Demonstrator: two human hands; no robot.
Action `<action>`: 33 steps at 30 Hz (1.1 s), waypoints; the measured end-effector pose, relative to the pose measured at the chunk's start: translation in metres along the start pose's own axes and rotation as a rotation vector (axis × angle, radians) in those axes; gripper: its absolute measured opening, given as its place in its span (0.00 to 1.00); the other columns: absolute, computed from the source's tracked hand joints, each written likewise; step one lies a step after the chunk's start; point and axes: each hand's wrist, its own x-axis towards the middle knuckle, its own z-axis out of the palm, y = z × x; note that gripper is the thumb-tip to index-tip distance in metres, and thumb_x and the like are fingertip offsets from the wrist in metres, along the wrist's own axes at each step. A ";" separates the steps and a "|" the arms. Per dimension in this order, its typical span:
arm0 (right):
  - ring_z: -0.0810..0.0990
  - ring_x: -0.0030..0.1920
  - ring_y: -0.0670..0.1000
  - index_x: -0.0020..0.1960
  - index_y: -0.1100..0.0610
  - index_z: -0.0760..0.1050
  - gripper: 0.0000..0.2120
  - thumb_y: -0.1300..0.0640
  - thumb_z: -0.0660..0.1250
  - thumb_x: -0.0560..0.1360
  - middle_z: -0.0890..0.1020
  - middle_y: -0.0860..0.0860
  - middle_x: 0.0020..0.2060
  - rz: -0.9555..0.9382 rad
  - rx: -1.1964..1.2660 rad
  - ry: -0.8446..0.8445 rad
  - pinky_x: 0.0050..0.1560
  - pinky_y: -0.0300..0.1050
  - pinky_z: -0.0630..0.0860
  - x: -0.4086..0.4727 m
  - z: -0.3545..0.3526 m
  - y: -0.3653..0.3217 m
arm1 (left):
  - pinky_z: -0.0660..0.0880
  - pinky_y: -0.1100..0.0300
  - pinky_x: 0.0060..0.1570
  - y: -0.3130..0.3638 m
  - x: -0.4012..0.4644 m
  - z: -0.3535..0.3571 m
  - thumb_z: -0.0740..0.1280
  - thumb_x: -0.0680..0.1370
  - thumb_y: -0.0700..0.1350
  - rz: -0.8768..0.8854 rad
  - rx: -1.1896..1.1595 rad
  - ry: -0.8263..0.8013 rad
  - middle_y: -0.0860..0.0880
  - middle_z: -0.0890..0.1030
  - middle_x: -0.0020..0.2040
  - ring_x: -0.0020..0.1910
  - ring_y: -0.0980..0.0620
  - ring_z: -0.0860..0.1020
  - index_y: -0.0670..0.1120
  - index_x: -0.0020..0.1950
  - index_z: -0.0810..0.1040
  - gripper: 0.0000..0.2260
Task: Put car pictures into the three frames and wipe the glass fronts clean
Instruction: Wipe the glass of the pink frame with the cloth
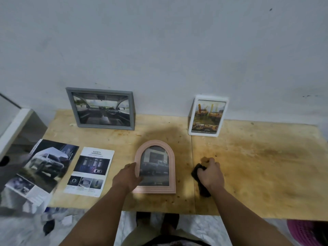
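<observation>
The left hand [128, 176] grips the left edge of the arched pink frame [155, 166], lying flat near the front of the wooden table [257, 166]; the right hand [210, 172] is closed around a dark cloth [199, 180] just beside it. The step in hand appears to be wiping this third glass; next, bring the cloth onto it; the grey frame [101, 108] and white frame [206, 116] lean on the wall, already filled.

A stained plywood surface [257, 166] stands against a pale grey wall [177, 41]. Beyond its left edge sits a white box-like unit [16, 128]. Under its near right corner shows a magenta plastic basket [307, 231]. Crumpled white sheeting [204, 229] covers the floor below.
</observation>
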 end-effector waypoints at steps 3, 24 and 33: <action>0.79 0.45 0.48 0.65 0.51 0.75 0.16 0.55 0.68 0.77 0.82 0.51 0.58 -0.077 0.077 -0.093 0.48 0.47 0.81 -0.004 0.024 -0.028 | 0.76 0.53 0.58 -0.002 0.006 -0.007 0.68 0.72 0.60 -0.002 -0.077 -0.017 0.48 0.78 0.65 0.60 0.46 0.79 0.51 0.69 0.72 0.28; 0.81 0.40 0.54 0.61 0.57 0.76 0.08 0.58 0.66 0.82 0.83 0.59 0.51 0.244 0.431 -0.432 0.30 0.41 0.75 -0.012 0.083 -0.054 | 0.79 0.48 0.52 -0.017 0.041 -0.027 0.64 0.81 0.45 -0.213 -0.731 -0.172 0.43 0.83 0.47 0.48 0.42 0.81 0.41 0.47 0.81 0.10; 0.77 0.34 0.50 0.61 0.58 0.78 0.09 0.57 0.67 0.82 0.82 0.56 0.39 0.245 0.546 -0.534 0.32 0.44 0.69 -0.011 0.065 -0.049 | 0.77 0.52 0.40 -0.011 0.049 -0.039 0.63 0.82 0.40 -0.285 -1.088 -0.293 0.37 0.84 0.40 0.40 0.41 0.81 0.35 0.52 0.82 0.10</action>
